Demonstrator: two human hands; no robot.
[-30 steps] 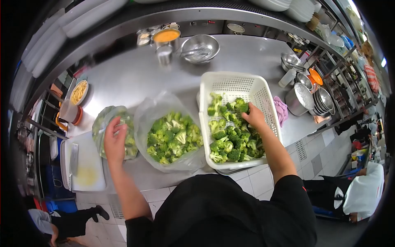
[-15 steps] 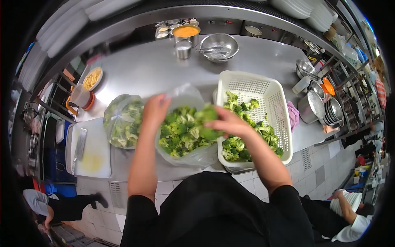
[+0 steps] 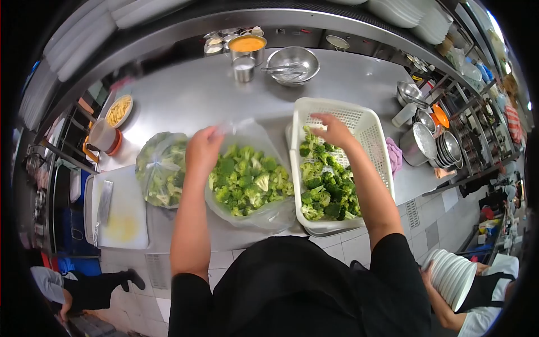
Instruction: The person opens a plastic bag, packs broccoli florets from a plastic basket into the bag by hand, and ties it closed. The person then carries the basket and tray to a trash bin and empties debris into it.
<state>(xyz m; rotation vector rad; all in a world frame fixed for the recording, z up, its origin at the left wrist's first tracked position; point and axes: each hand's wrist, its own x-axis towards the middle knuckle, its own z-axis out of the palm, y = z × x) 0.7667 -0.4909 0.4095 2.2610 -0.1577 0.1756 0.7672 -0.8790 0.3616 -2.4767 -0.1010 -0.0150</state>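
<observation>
My left hand (image 3: pixel 202 147) is closed on the upper left rim of an opened clear plastic bag (image 3: pixel 255 216) full of broccoli florets (image 3: pixel 247 178). Over the back part of a white perforated basket (image 3: pixel 387 163), my right hand (image 3: pixel 335 130) is open, fingers spread, with nothing seen in it. More broccoli (image 3: pixel 331 188) lies in the basket below that hand, mostly toward its near and left sides. A second, gathered bag of broccoli (image 3: pixel 161 171) rests left of the opened one, beside my left forearm.
A cutting board (image 3: pixel 126 224) with a knife (image 3: pixel 104 203) lies at the left. Behind stand a pot of orange liquid (image 3: pixel 247 45) and a metal bowl (image 3: pixel 293 64). Pots (image 3: pixel 418 143) and a pink cloth (image 3: pixel 394 154) are at the right. A person carries stacked plates (image 3: pixel 449 281) at lower right.
My right hand went from the basket to the opened bag with broccoli, let it go, and is back over the basket. My left hand moved from beside the gathered bag to the opened bag's rim.
</observation>
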